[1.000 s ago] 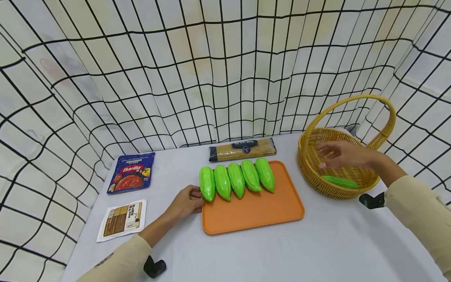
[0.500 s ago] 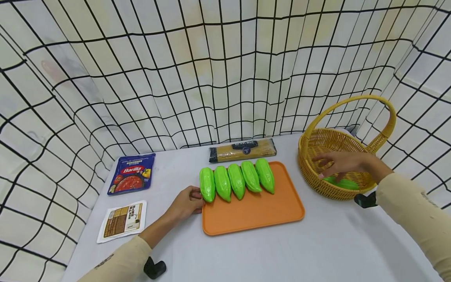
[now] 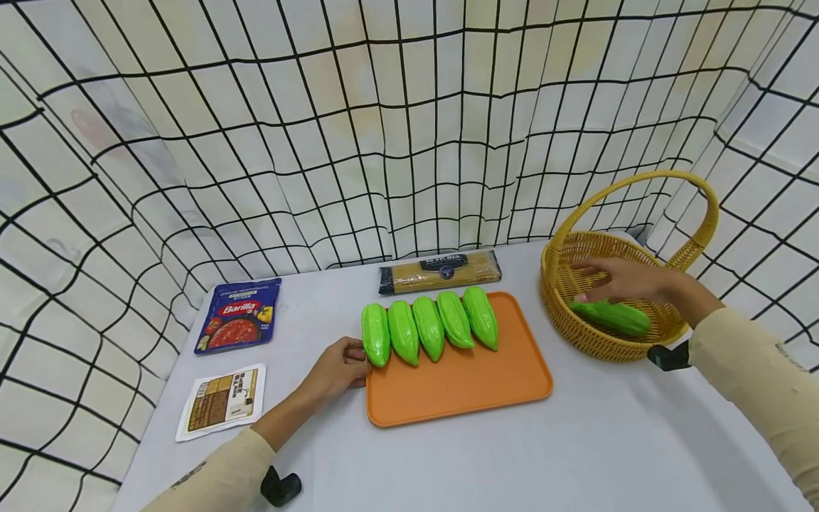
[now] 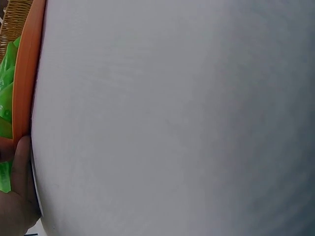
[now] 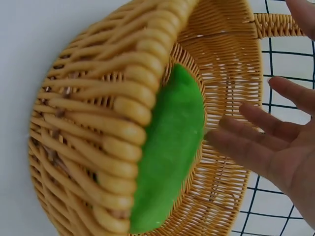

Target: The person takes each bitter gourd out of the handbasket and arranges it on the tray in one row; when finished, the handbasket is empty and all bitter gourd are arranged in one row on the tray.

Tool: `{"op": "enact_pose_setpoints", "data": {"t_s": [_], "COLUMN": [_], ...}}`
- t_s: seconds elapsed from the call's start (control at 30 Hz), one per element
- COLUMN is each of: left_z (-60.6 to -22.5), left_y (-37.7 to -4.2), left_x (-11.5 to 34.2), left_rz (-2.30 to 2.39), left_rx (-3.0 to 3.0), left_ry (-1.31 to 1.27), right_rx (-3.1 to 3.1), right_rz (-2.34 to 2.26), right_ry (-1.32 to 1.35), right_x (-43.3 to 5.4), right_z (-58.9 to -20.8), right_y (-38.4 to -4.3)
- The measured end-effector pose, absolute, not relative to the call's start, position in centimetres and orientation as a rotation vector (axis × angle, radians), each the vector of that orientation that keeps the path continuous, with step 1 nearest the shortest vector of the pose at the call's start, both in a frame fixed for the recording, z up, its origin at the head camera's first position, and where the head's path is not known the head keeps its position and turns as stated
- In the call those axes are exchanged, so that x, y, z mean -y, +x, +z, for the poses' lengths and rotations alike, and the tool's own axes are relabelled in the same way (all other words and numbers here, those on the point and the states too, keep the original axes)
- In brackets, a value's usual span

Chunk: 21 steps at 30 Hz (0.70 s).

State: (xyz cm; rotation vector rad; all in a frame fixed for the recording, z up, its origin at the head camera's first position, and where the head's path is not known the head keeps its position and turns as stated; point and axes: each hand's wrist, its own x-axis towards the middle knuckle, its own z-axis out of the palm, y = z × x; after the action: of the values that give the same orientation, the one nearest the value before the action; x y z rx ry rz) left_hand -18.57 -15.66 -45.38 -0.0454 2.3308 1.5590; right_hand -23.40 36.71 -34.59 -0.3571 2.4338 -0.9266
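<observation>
My left hand (image 3: 335, 368) pinches the left rim of an orange tray (image 3: 461, 380), thumb over the edge and fingers outside it. Along the tray's back half lie several ridged green gourds (image 3: 430, 328) side by side, the leftmost one beside my fingertips. My right hand (image 3: 623, 279) is over a yellow wicker basket (image 3: 579, 338) with a tall handle, its fingers spread and holding nothing. In the basket a single darker green gourd (image 5: 170, 157) lies near the front wall; in the right wrist view the fingertips (image 5: 221, 137) point toward it.
Behind the tray lies a pack of spaghetti (image 3: 441, 272). To the left are a blue sauce pouch (image 3: 238, 316) and a white-and-brown packet (image 3: 222, 402). Black netting (image 3: 409, 153) over white cloth encloses the back and sides of the table.
My right hand dipped toward the gourd in the basket, then rose back a little without it. The gourd now lies slightly further back and left. The left hand and tray stay put.
</observation>
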Motion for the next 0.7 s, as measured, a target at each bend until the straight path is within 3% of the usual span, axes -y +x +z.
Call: {"op": "enact_pose_setpoints", "data": {"t_s": [0.7], "left_z": [-45.2], "left_y": [-18.5], "left_x": [15.7], "left_rz": [1.567], "left_rx": [-2.321], "left_ry": [-0.041], "right_rx": [-2.399], "right_rz": [-0.815], "right_ry": [-0.289], "right_x": [-38.7], "right_z": [-33.3], "right_y": [-26.4]}}
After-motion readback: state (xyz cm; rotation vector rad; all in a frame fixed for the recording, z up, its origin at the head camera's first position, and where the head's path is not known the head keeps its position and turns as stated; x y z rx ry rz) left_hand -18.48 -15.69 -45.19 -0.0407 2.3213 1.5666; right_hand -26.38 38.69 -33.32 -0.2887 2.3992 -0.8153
